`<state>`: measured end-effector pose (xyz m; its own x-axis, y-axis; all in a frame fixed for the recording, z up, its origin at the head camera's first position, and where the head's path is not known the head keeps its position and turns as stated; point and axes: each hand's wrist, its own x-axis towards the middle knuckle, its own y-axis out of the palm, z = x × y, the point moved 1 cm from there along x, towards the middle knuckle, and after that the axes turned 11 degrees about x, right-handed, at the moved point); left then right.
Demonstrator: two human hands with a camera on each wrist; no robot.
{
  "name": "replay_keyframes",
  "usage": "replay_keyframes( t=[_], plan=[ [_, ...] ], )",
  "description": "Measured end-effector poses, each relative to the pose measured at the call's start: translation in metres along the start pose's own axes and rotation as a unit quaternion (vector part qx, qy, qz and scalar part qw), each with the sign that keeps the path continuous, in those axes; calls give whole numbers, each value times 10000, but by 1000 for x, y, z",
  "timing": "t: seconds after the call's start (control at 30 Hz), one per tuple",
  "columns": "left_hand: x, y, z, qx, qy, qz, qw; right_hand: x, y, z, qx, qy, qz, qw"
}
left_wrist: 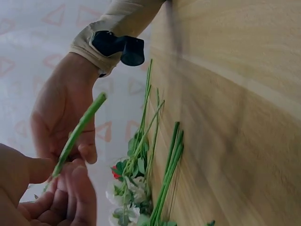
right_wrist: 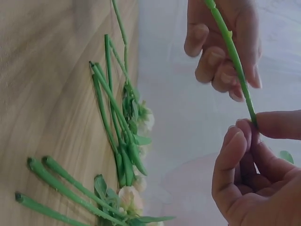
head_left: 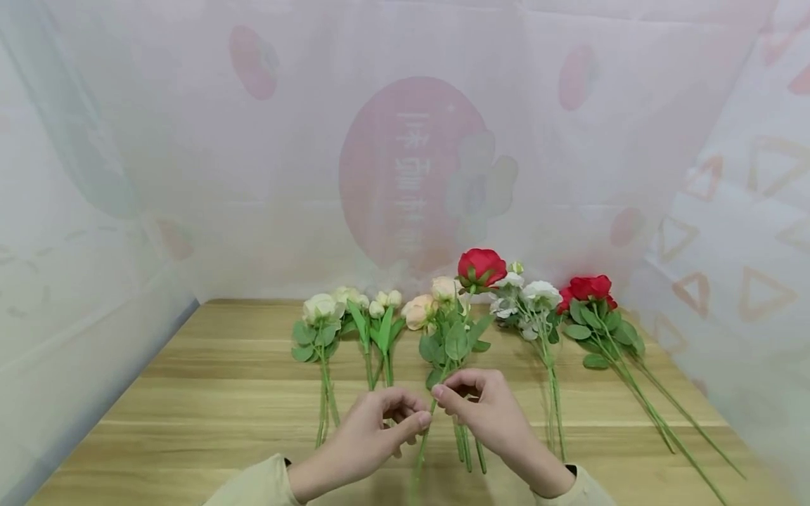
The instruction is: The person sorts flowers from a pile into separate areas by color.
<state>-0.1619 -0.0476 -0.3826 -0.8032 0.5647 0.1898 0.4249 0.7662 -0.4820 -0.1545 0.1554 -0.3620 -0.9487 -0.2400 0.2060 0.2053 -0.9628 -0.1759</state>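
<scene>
A long-stemmed red rose (head_left: pixel 482 268) stands tilted upright between my hands, its bloom above the other flowers. The thumb and fingertips of my right hand (head_left: pixel 490 411) pinch its green stem (right_wrist: pixel 231 49) just below the leaves. Lower down, my left hand (head_left: pixel 373 432) has thumb and forefinger at either side of the same stem, other fingers loosely curled. The stem's cut end (left_wrist: pixel 102 96) sticks out free past the left fingers. Behind the hands lie peach flowers (head_left: pixel 420 311), their leaves partly hidden by the rose; several stem ends show beneath the right hand.
On the wooden table (head_left: pixel 209 400), white-green roses (head_left: pixel 321 309) and budded stems (head_left: pixel 384 303) lie to the left. White flowers (head_left: pixel 541 295) lie right of centre. More red roses (head_left: pixel 590 288) lie far right, stems toward the front corner. A printed cloth (head_left: pixel 304 154) hangs behind.
</scene>
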Motion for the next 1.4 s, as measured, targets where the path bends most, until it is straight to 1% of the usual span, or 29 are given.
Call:
replay_keyframes(
  t=[0.07, 0.13, 0.23, 0.3, 0.37, 0.47, 0.53, 0.6, 0.67, 0.77, 0.83, 0.9, 1.0, 1.03, 1.1, 1.17, 1.23, 1.33, 1.4],
  plan=[
    [-3, -4, 3, -16, -68, 151, 9999, -1, -3, 0, -95, 54, -80, 9999],
    [-5, -11, 6, 65, -136, 243, 9996, -1, -6, 1, -283, 65, -205, 9994],
    [-10, -25, 13, 208, -238, 398, 9987, -1, -13, 6, -552, 119, -431, 9975],
    [-14, -35, 17, 322, -302, 443, 9980, -2, -20, 9, -732, 144, -592, 9955],
    [-17, -45, 22, 451, -316, 423, 9976, -5, -30, 12, -863, 207, -778, 9930],
    [-21, -59, 27, 703, -357, 231, 9966, -9, -52, 14, -1181, 169, -1079, 9870],
    [-24, -67, 30, 908, -421, 77, 9949, -12, -69, 13, -1505, 64, -1289, 9802],
    [-28, -75, 32, 1031, -518, -42, 9933, -16, -88, 13, -1961, -18, -1462, 9696],
    [-32, -82, 34, 1143, -597, -145, 9916, -19, -108, 15, -2410, 18, -1590, 9574],
    [-37, -91, 36, 1236, -632, -260, 9900, -20, -138, 16, -2966, 212, -1679, 9399],
    [-40, -97, 37, 1307, -673, -282, 9887, -19, -159, 14, -3214, 356, -1682, 9312],
    [-42, -101, 38, 1351, -741, -263, 9877, -16, -179, 10, -3367, 383, -1669, 9259],
    [-42, -104, 38, 1383, -831, -203, 9867, -11, -209, 4, -3693, 297, -1660, 9139],
    [-42, -105, 38, 1382, -831, -188, 9867, -10, -217, 1, -3836, 222, -1666, 9081],
    [-41, -106, 38, 1430, -797, -168, 9864, -7, -232, -3, -4087, 113, -1663, 8973],
    [-41, -107, 38, 1470, -725, -130, 9864, -6, -242, -7, -4316, 111, -1628, 8872],
    [-42, -108, 39, 1510, -667, -102, 9862, -5, -248, -10, -4408, 133, -1584, 8834],
    [-42, -109, 40, 1554, -636, -35, 9858, -5, -255, -16, -4441, 238, -1568, 8818],
    [-43, -109, 41, 1600, -643, 11, 9850, -6, -259, -22, -4404, 268, -1605, 8830]
  ],
)
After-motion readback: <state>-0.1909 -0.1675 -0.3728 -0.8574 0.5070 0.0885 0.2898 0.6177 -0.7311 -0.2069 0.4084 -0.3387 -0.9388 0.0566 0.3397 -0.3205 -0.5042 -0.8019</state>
